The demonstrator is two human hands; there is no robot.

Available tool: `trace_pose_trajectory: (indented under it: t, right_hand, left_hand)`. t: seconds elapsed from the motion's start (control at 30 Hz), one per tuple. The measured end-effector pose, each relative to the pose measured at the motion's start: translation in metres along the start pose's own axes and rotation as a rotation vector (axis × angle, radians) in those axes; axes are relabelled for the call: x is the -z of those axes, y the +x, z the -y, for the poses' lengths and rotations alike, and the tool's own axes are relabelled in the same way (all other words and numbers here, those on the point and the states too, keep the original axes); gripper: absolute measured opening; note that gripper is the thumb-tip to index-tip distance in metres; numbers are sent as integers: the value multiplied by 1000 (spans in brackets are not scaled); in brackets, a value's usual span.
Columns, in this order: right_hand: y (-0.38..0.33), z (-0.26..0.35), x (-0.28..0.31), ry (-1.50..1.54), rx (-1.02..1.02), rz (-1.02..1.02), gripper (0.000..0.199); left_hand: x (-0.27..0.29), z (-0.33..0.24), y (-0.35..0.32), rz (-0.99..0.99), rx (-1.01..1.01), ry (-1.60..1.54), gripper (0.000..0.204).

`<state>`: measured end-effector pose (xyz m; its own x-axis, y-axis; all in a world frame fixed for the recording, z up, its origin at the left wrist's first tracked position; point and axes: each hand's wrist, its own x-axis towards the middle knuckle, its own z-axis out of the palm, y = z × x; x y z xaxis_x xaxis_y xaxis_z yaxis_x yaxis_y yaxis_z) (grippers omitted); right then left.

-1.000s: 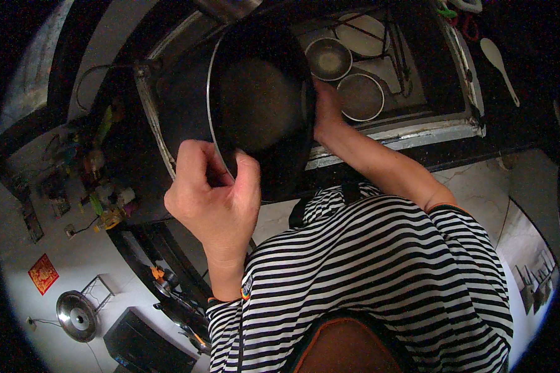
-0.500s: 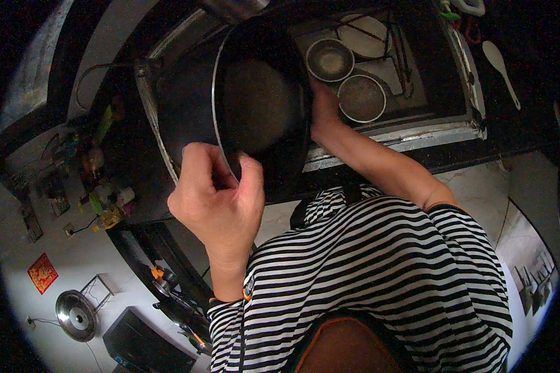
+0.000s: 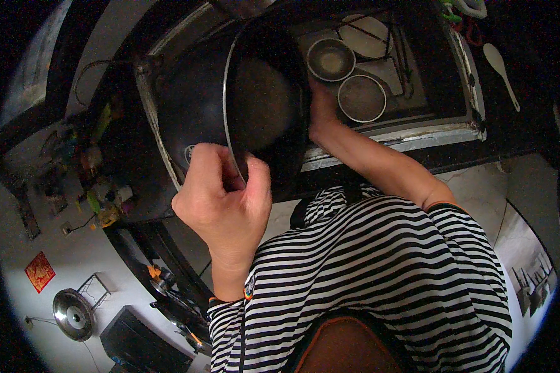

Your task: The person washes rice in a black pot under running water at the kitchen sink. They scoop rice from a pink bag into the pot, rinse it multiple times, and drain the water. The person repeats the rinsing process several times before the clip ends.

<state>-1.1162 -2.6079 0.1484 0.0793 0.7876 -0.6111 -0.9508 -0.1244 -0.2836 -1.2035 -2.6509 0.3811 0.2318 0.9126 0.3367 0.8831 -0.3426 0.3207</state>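
A dark pot [image 3: 262,102] with a thin silvery rim stands tilted in the sink, its shadowed inside showing a dull greyish bottom. My left hand [image 3: 227,186] pinches its near rim, thumb on one side and curled fingers on the other. At the pot's right side is my right hand [image 3: 322,112]; its fingers are hidden in the dark, so I cannot make out their grip. Close beyond that hand sit two small round bowls, one with a pale bottom [image 3: 331,60] and one greyish [image 3: 362,98].
A pale round dish [image 3: 364,36] lies behind the bowls, near a dark wire rack [image 3: 407,78]. The sink's worn light edge [image 3: 404,140] runs along the front. On the dark counter at right rests a white spoon [image 3: 501,74]. A metal faucet-like piece [image 3: 242,6] hangs overhead.
The pot's rim and my left hand on it have shifted slightly to the right. A round pale mark now shows beside the left knuckles. My right arm has hardly moved.
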Motion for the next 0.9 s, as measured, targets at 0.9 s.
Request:
trace_pose_trajectory:
  t: [0.9]
  right_hand:
    - [-4, -5, -8, 63, -118, -25, 41]
  left_hand:
    - [1, 6, -3, -3, -9, -28, 20]
